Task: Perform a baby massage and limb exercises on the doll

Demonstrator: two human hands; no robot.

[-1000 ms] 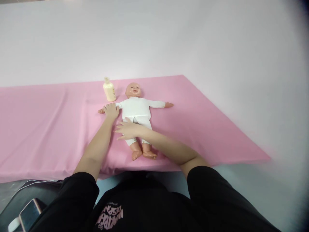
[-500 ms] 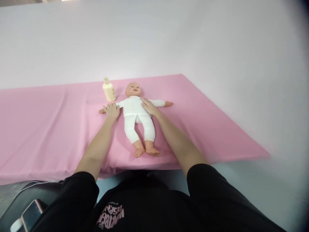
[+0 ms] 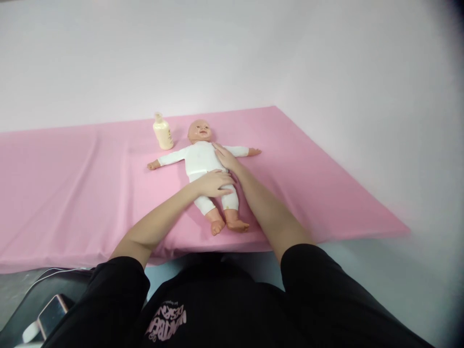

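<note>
A baby doll (image 3: 200, 157) in white clothing lies on its back on the pink-covered table (image 3: 108, 193), its arms stretched out to both sides and its bare feet toward me. My left hand (image 3: 214, 183) rests across the doll's hips and upper legs, fingers extended and pointing right. On the doll's chest, near its shoulder on the right side, my right hand (image 3: 225, 158) lies flat with fingers stretched out. Neither hand grips anything. The hands hide part of the doll's waist and upper legs.
A cream pump bottle (image 3: 164, 133) stands left of the doll's head. The wall (image 3: 232, 58) rises behind the table. At lower left, a phone (image 3: 52, 316), a small white object (image 3: 31, 332) and a white cable (image 3: 47, 275) lie on a dark surface.
My left hand has moved from the doll's arm on the left to its hips. The doll's legs have shifted slightly right. My right hand stays on the chest.
</note>
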